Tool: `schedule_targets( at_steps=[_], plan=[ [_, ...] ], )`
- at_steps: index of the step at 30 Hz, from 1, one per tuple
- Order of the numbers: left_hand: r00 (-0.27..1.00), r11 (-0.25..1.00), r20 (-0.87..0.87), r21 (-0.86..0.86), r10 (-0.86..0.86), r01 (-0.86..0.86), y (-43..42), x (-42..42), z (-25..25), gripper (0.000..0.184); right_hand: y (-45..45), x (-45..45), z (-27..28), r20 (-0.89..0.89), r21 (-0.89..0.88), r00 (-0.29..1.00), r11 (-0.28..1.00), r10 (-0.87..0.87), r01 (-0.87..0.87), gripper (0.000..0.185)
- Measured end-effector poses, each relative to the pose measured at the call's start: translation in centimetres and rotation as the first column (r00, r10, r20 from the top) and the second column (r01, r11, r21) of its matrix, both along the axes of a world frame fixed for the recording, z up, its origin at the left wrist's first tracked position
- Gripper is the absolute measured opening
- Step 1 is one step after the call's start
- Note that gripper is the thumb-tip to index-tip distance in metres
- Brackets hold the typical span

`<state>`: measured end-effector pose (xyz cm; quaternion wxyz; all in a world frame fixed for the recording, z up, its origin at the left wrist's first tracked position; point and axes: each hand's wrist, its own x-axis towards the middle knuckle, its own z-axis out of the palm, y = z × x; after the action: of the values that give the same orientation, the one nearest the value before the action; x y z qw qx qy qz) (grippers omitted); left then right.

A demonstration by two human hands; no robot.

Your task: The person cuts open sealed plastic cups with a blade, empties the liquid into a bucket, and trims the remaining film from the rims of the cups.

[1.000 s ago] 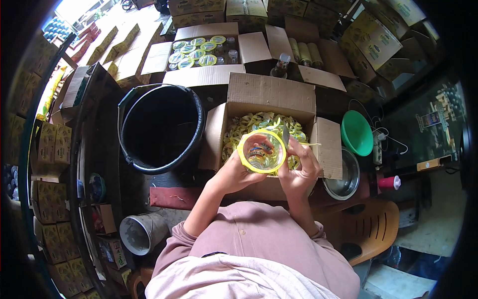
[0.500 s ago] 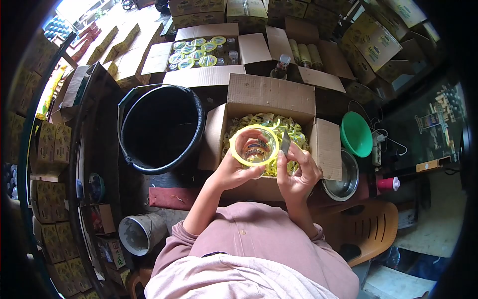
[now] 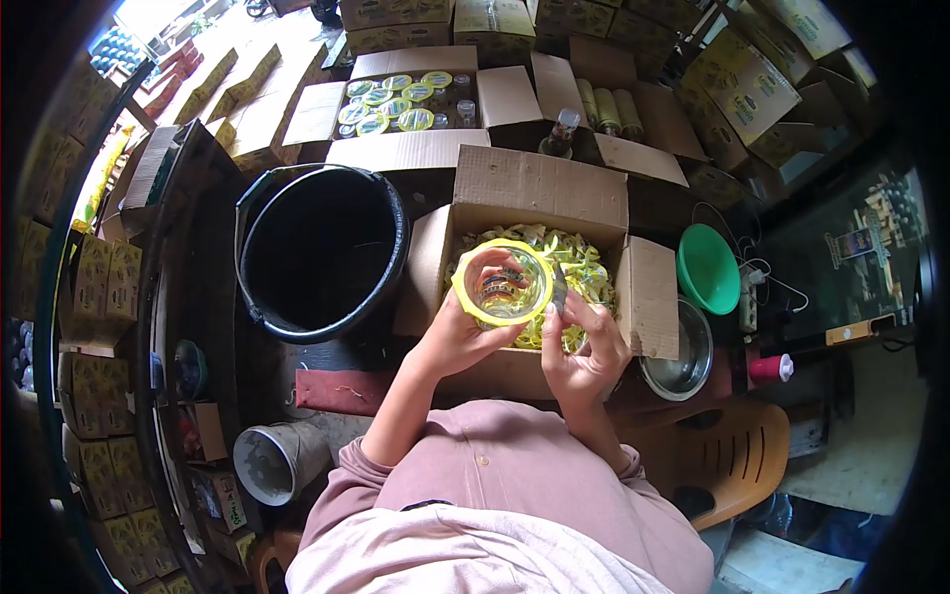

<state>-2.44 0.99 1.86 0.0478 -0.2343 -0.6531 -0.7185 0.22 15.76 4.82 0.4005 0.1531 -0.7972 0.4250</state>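
Observation:
My left hand point(image 3: 457, 335) is wrapped round a clear cup point(image 3: 532, 285) with a yellow rim, its fingers showing through the wall. The cup's open mouth faces up toward me, and printed lettering shows inside. Between thumb and fingers my right hand point(image 3: 586, 348) pinches a thin dark blade point(image 3: 560, 285), held against or very near the right side of the rim. Both hands are above an open cardboard box point(image 3: 539, 188) full of crumpled yellow and clear plastic scraps point(image 3: 584, 259).
A large black bucket point(image 3: 259, 287) stands left of the box. To the right are a green bowl point(image 3: 708, 267) and a metal basin point(image 3: 701, 346). Behind, another open carton point(image 3: 406, 150) holds several yellow-lidded cups, beside a bottle point(image 3: 561, 131). An orange chair point(image 3: 737, 455) is at right.
The cup has tipped slightly and moved a little to the left. My right hand and the blade have shifted left and slightly down along the rim's right side.

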Motion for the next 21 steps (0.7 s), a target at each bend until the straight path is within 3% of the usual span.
schedule_targets(
  at_steps=[14, 21],
  plan=[
    [0.989, 0.958, -0.072, -0.247, 0.132, -0.146, -0.4, 0.2, 1.5, 0.070, 0.1, -0.1, 0.4, -0.013, 0.098, 0.999, 0.994, -0.043, 0.044, 0.034],
    [0.990, 0.952, -0.064, -0.275, 0.124, -0.137, -0.5, 0.4, 1.8, 0.067, -0.1, -0.4, 0.6, -0.006, 0.101, 0.999, 0.994, -0.051, 0.051, 0.036]
  ],
)
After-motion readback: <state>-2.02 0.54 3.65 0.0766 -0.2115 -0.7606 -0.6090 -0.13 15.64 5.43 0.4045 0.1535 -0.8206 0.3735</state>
